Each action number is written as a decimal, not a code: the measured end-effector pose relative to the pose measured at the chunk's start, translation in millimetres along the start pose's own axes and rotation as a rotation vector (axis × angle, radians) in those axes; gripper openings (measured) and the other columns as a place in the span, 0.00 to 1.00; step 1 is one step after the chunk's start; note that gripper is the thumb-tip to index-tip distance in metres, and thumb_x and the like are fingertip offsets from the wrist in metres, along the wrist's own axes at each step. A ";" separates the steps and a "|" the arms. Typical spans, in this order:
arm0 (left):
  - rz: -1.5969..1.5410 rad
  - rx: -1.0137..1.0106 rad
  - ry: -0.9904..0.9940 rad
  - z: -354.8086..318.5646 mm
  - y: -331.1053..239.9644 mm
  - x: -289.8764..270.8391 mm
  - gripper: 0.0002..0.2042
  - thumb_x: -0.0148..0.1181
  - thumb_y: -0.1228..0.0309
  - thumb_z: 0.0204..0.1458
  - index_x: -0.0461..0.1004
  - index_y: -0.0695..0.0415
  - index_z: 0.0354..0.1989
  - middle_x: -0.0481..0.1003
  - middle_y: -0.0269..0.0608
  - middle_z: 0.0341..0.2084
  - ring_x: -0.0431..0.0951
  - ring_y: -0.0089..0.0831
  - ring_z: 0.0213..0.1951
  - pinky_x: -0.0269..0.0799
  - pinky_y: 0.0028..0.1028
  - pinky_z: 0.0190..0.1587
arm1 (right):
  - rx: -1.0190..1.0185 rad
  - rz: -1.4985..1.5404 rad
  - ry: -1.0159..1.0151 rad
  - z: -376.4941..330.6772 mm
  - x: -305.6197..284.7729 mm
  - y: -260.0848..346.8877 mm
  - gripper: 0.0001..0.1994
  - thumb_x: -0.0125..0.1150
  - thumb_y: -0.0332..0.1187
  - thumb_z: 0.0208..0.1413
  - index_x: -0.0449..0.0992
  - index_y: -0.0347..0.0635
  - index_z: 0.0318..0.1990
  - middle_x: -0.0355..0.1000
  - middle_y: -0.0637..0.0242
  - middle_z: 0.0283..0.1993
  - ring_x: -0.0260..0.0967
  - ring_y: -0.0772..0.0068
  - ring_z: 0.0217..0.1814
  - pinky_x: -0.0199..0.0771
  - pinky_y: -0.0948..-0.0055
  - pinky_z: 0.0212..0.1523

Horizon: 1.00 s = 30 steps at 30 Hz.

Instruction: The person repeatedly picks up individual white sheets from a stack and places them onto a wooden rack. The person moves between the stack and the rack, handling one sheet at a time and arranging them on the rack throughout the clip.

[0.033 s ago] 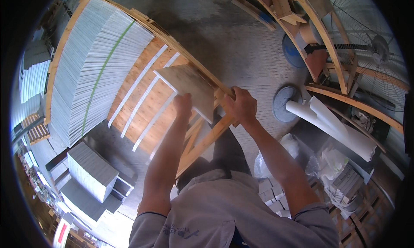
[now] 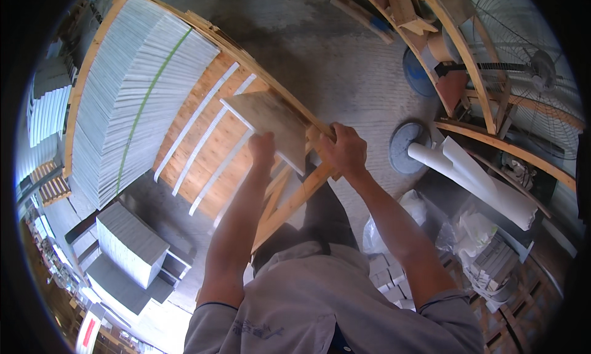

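A stained grey concrete floor [image 2: 363, 77] spreads below; a large round wire-caged fan [image 2: 543, 71] stands at right; bright white light [image 2: 161, 326] washes the lower left.

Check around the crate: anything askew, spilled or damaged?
No clear spill or damage. Only the lone panel stands out, apart from the packed row of slabs, but the left hand grips it.

Wooden crate [image 2: 215, 156], white strips [image 2: 196, 121], panels [image 2: 126, 89] (green-strapped)
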<state>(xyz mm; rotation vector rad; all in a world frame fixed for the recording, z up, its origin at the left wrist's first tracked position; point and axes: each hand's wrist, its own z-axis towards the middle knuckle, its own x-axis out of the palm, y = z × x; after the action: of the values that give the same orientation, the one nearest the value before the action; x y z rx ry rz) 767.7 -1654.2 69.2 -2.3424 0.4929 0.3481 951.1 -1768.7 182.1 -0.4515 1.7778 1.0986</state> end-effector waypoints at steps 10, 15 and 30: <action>0.045 0.026 -0.009 -10.6 -1.9 10.1 0.19 0.56 0.68 0.42 0.74 0.75 0.37 0.77 0.62 0.34 0.78 0.49 0.39 0.70 0.40 0.42 | -0.070 -0.002 -0.036 -0.6 4.2 -5.1 0.15 0.62 0.40 0.51 0.75 0.38 0.41 0.77 0.60 0.37 0.75 0.57 0.42 0.76 0.60 0.41; 0.034 0.058 -0.039 -11.9 1.5 24.7 0.18 0.55 0.67 0.44 0.74 0.75 0.34 0.76 0.63 0.33 0.77 0.52 0.39 0.70 0.41 0.44 | -0.065 0.001 -0.020 -0.4 3.0 -4.4 0.15 0.62 0.40 0.51 0.75 0.38 0.41 0.77 0.59 0.37 0.75 0.58 0.42 0.76 0.61 0.41; 0.097 0.099 -0.107 -26.1 -6.9 31.6 0.20 0.53 0.65 0.45 0.74 0.74 0.36 0.76 0.66 0.34 0.77 0.58 0.40 0.71 0.44 0.44 | -0.069 0.020 -0.049 0.2 3.6 -4.5 0.15 0.62 0.39 0.50 0.76 0.39 0.41 0.77 0.59 0.37 0.75 0.57 0.41 0.76 0.60 0.40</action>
<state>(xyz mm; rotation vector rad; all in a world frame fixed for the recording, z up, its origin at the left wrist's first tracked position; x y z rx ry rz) 801.7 -1675.5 80.0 -2.1958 0.5598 0.4813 952.7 -1770.3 176.8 -0.4461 1.7094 1.1777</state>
